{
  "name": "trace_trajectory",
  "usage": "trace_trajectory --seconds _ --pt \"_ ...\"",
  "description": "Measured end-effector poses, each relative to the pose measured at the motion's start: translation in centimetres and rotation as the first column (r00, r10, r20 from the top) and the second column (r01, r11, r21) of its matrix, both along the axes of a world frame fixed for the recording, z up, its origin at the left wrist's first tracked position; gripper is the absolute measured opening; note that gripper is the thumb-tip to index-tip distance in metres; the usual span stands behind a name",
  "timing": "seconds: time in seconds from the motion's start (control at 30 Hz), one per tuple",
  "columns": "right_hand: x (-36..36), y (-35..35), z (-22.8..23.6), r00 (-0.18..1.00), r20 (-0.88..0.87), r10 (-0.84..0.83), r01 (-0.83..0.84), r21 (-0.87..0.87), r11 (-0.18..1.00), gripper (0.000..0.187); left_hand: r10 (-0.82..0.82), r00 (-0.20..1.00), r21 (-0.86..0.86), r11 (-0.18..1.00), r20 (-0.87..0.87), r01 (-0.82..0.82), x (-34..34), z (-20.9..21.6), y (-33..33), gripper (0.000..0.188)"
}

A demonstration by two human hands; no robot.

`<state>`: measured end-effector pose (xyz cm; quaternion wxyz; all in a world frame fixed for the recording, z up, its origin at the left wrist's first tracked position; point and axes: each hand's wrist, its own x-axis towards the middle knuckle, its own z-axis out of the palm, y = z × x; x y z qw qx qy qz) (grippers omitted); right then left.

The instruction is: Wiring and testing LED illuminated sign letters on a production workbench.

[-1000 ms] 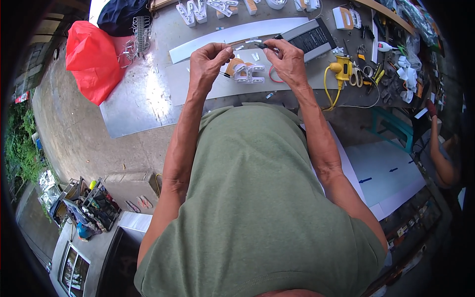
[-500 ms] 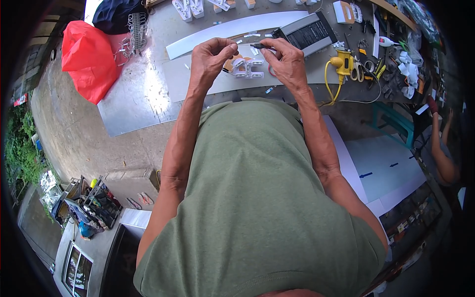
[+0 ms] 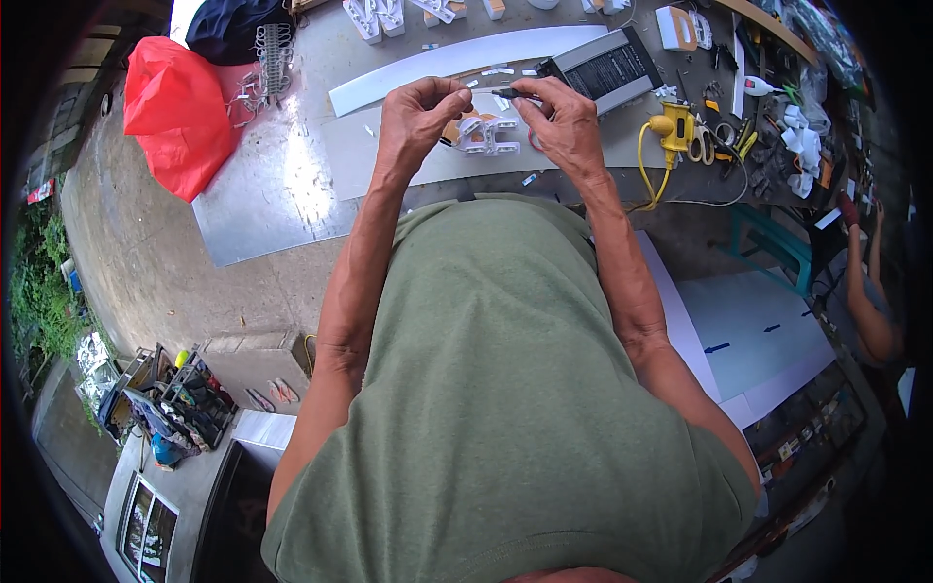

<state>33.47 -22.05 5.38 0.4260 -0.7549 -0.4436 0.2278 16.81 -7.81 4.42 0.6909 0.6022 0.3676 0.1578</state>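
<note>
My left hand (image 3: 416, 121) is closed in a pinch on the end of a thin pale strand (image 3: 483, 91), possibly a wire. In the fingers of my right hand (image 3: 559, 121) is a small dark pointed piece (image 3: 505, 94) that meets the strand between the hands; its kind is too small to make out. Just below the gap between my hands, a white plastic bracket-like part (image 3: 491, 136) rests on the table, with an orange-brown piece at its left partly hidden by my left hand.
The grey table (image 3: 292, 146) holds a long curved white strip (image 3: 418, 73), a dark labelled box (image 3: 607, 70), a yellow corded device (image 3: 675, 131) and scissors (image 3: 702, 144). A red bag (image 3: 175, 117) lies at the left. Tools and scraps crowd the right, where another person's arm (image 3: 865, 291) shows.
Both hands keep nearly the same pose and grip. The whole view has shifted very slightly; the other person's hand at the far right has moved a little.
</note>
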Motion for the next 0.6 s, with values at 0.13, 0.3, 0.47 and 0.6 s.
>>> trace_trajectory --seconds 0.13,0.3,0.47,0.6 --pt "0.01 -0.02 0.05 1.0 -0.005 0.008 -0.008 0.005 1.0 0.022 -0.005 1.0 0.002 1.0 0.003 0.005 -0.07 -0.18 -0.07 0.024" --pt "-0.1 -0.05 0.05 0.999 -0.021 0.03 -0.031 -0.012 0.999 0.021 -0.011 1.0 -0.023 1.0 -0.004 0.011 -0.06 -0.34 -0.32 0.024" --pt "-0.18 -0.02 -0.13 0.998 0.006 0.066 -0.066 -0.012 0.998 0.024 -0.062 0.998 -0.012 0.998 -0.02 0.062 0.04 -0.44 -0.38 0.024" --pt "-0.13 -0.06 -0.6 0.977 0.14 0.16 -0.158 -0.023 0.987 0.036 -0.092 0.996 0.005 0.996 -0.022 0.092 -0.11 -0.98 -0.29 0.023"
